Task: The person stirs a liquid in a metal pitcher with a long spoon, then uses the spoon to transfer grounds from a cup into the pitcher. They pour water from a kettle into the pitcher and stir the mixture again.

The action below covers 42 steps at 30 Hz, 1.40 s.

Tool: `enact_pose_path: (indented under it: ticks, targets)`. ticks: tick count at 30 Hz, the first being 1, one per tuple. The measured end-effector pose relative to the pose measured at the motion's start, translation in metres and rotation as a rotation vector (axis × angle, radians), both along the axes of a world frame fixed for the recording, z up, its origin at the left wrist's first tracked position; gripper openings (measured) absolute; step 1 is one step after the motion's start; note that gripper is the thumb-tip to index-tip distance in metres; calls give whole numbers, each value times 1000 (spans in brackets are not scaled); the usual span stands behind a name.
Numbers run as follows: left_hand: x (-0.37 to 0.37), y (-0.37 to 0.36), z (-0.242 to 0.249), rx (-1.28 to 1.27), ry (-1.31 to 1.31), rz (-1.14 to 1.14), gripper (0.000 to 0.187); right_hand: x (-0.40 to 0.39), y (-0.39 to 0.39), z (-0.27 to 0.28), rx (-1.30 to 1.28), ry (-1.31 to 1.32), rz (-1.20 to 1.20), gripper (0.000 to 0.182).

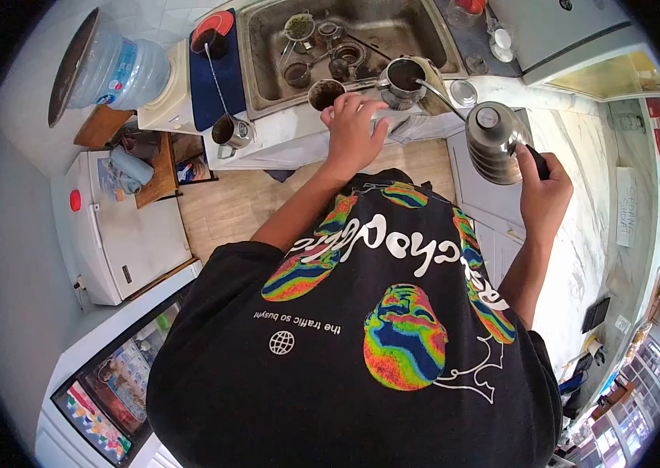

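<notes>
My right hand [546, 187] is closed round the black handle of a steel gooseneck kettle [492, 139]. The kettle's thin spout [441, 95] reaches left, its tip over the mouth of a metal pot [402, 95] with dark contents at the sink's front edge. Fingers apart, my left hand [355, 129] hovers palm down, its fingertips right by the rim of a cup [325, 92] with a dark, stained inside. A small round metal lid [463, 93] lies between pot and kettle.
Strainers and dark pots [345, 58] lie in the steel sink [256, 78]. To the left, a metal mug [232, 132] with a long spoon [215, 78] stands near a blue mat [204, 97] and a water bottle [123, 74]. A marble counter [572, 234] runs along the right.
</notes>
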<state>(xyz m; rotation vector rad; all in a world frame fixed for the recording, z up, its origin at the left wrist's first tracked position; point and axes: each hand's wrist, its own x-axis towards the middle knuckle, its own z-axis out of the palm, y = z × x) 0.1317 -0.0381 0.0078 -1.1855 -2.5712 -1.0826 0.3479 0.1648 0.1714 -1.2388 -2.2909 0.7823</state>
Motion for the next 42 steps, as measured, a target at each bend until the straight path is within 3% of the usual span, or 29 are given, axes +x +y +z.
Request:
enact_pose_path:
  ticks: [8, 28, 38, 42]
  targets:
    - [1, -3, 0, 13, 0, 2, 26, -2, -1, 1, -17, -24, -23, 40]
    - [8, -16, 2, 59, 35, 31, 23, 32, 22, -40, -343, 408, -163, 27]
    - [7, -46, 9, 113, 1, 39, 22, 45, 13, -21, -444, 502, -186, 32]
    - [3, -64, 11, 118, -2, 50, 24, 51, 14, -22, -483, 568, -115, 21]
